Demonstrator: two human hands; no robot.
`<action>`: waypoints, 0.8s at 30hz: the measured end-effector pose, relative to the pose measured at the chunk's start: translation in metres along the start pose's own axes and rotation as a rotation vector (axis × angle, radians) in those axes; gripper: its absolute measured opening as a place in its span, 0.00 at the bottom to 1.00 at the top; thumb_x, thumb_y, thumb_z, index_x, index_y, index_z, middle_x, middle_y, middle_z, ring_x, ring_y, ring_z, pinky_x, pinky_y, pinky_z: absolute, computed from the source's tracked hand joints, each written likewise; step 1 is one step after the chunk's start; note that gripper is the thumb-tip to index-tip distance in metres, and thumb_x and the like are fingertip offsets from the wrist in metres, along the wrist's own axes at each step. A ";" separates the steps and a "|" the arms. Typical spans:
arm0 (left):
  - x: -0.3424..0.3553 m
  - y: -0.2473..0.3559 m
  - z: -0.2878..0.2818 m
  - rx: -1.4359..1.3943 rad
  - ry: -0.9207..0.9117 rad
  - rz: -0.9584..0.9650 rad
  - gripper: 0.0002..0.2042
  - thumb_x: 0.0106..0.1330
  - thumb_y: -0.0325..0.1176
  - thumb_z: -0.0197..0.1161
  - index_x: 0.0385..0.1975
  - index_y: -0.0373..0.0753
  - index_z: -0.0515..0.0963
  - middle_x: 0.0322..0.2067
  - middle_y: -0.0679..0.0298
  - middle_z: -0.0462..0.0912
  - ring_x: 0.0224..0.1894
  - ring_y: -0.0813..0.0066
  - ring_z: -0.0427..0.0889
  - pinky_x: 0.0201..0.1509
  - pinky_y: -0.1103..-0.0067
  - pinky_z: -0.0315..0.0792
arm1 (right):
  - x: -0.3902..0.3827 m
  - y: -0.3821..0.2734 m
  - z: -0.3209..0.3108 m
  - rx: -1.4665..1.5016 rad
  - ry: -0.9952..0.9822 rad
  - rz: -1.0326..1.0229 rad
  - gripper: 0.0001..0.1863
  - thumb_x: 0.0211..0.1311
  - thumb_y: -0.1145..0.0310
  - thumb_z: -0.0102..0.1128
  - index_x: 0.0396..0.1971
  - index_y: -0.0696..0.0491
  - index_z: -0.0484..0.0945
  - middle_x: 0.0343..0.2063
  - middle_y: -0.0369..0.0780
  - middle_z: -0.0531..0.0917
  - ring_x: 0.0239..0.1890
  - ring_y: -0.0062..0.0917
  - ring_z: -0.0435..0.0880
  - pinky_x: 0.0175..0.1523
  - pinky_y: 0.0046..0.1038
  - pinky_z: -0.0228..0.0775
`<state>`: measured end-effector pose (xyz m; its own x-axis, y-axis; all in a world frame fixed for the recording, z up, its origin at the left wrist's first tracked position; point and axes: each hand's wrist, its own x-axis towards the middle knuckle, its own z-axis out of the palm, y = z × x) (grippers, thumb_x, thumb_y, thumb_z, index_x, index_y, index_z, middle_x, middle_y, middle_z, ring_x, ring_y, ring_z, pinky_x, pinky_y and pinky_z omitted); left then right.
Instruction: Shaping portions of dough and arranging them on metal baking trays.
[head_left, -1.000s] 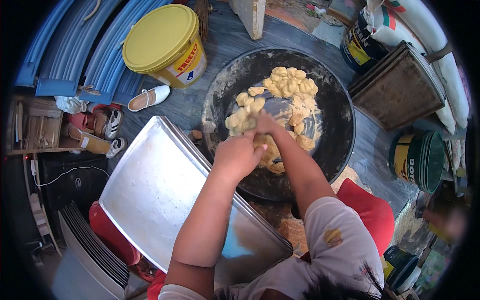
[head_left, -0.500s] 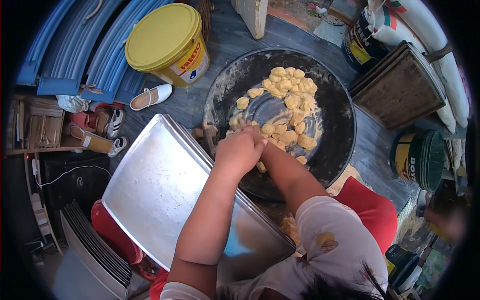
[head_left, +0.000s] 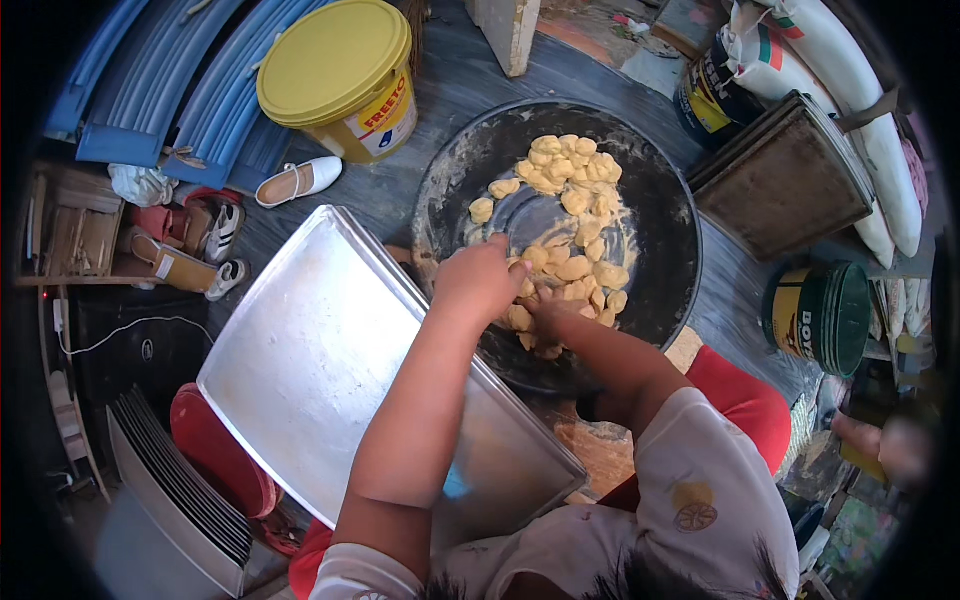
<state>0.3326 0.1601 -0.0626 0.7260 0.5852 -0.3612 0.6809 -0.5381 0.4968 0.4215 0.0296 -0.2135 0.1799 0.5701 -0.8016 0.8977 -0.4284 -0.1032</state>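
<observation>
The black basin [head_left: 667, 232] has bare room at 3 o'clock; the metal tray [head_left: 310, 345] borders it at 8. Dough pieces [head_left: 573, 268] lie inside, around 12 and 6. The right hand [head_left: 550, 315], earlier overlapped by the left hand [head_left: 478, 282], is now at 6. Fingers are partly hidden; whether either hand grasps, I cannot tell.

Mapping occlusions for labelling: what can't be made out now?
Head view:
Bare left hand: palm, behind its own back.
Bare right hand: some fingertips, among pale-yellow dough-like lumps.
Round yellow plastic bucket: contents, under its yellow lid.
Ridged blue panels: far ends, cut off by top edge.
</observation>
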 end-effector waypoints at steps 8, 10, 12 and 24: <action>0.003 0.003 -0.003 0.027 -0.067 -0.032 0.23 0.62 0.48 0.55 0.47 0.34 0.71 0.42 0.48 0.79 0.46 0.52 0.77 0.50 0.64 0.70 | 0.010 0.030 0.020 0.043 -0.047 -0.111 0.48 0.34 0.62 0.73 0.62 0.40 0.60 0.57 0.46 0.63 0.62 0.45 0.61 0.57 0.37 0.68; 0.003 0.003 -0.004 0.026 -0.109 -0.050 0.27 0.62 0.50 0.55 0.52 0.34 0.70 0.46 0.47 0.77 0.50 0.52 0.76 0.52 0.66 0.69 | 0.008 0.028 0.021 0.026 -0.027 -0.096 0.47 0.34 0.62 0.73 0.61 0.40 0.61 0.56 0.46 0.63 0.61 0.45 0.62 0.57 0.38 0.68; 0.003 0.001 -0.002 0.024 -0.105 -0.048 0.27 0.62 0.50 0.55 0.53 0.34 0.70 0.46 0.47 0.77 0.50 0.53 0.76 0.52 0.66 0.69 | 0.011 0.026 0.019 0.005 0.011 -0.088 0.46 0.34 0.63 0.73 0.60 0.40 0.62 0.56 0.47 0.63 0.61 0.45 0.63 0.57 0.39 0.68; -0.002 0.005 -0.009 -0.108 0.182 0.106 0.24 0.61 0.47 0.57 0.51 0.35 0.73 0.47 0.49 0.76 0.50 0.54 0.76 0.52 0.66 0.70 | 0.063 0.091 0.052 0.859 0.190 -0.303 0.38 0.35 0.67 0.72 0.54 0.52 0.70 0.45 0.42 0.77 0.48 0.33 0.76 0.50 0.32 0.69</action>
<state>0.3336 0.1615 -0.0515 0.7569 0.6340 -0.1587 0.5802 -0.5401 0.6096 0.4938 -0.0103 -0.3041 0.1175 0.8152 -0.5671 0.3252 -0.5712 -0.7537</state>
